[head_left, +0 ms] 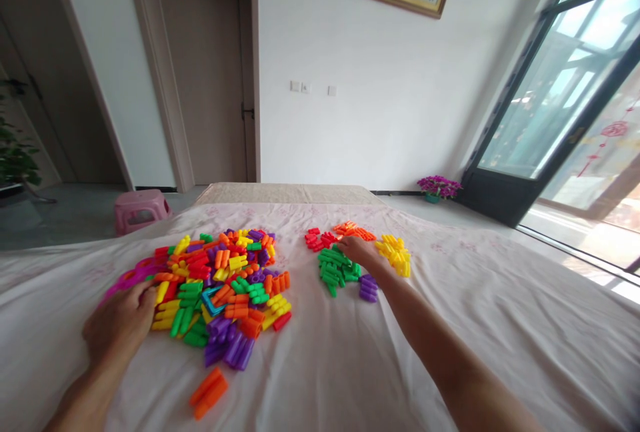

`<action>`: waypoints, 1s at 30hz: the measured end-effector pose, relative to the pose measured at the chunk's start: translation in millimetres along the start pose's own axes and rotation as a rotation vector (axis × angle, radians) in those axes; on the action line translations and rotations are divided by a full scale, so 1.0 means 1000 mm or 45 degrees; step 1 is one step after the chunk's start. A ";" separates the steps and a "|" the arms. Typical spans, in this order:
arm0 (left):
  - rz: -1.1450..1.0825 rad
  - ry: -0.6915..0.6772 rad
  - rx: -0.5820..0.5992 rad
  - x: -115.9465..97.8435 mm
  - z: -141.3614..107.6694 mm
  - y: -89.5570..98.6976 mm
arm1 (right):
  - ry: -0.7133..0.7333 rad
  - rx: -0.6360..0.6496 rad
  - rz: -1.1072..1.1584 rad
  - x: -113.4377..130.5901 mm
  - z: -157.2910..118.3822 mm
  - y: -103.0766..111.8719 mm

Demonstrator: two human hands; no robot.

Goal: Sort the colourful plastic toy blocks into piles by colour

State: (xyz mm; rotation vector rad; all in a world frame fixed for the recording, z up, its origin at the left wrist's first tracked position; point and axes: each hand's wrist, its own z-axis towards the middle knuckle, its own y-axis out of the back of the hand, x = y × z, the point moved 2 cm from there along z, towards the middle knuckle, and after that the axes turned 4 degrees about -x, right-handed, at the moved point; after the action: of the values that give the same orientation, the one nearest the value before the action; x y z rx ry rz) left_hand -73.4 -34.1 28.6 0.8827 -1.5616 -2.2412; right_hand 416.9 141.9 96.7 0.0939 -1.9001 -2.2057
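A large mixed pile of plastic bullet-shaped building blocks (240, 285), in red, orange, yellow, green and purple, lies on the left of the bed. At its left edge my left hand (123, 315) has its fingers curled against the pile, beside a yellow block (161, 293); what they grip is hidden. My right hand (357, 250) reaches over the sorted groups, fingers drawn together between the green blocks (337, 271) and the red blocks (320, 240). Around it lie orange blocks (354, 230), yellow blocks (395, 255) and purple blocks (369, 289). Anything within its fingers is hidden.
A pink openwork plastic piece (133, 277) shows behind my left hand. One orange block (209, 393) lies apart near the front. The pale sheet (310, 365) is wrinkled. Beyond the bed stand a pink stool (143, 211) and a pot of purple flowers (439, 187).
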 end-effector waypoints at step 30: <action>0.042 0.011 0.035 0.008 0.007 -0.009 | -0.315 -0.379 0.656 -0.015 -0.009 0.000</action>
State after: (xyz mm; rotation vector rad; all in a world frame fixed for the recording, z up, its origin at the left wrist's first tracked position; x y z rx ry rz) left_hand -82.5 -29.3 19.2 0.8669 -1.5952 -2.1956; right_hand 432.9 136.1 93.5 -0.6673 -1.4535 -2.1616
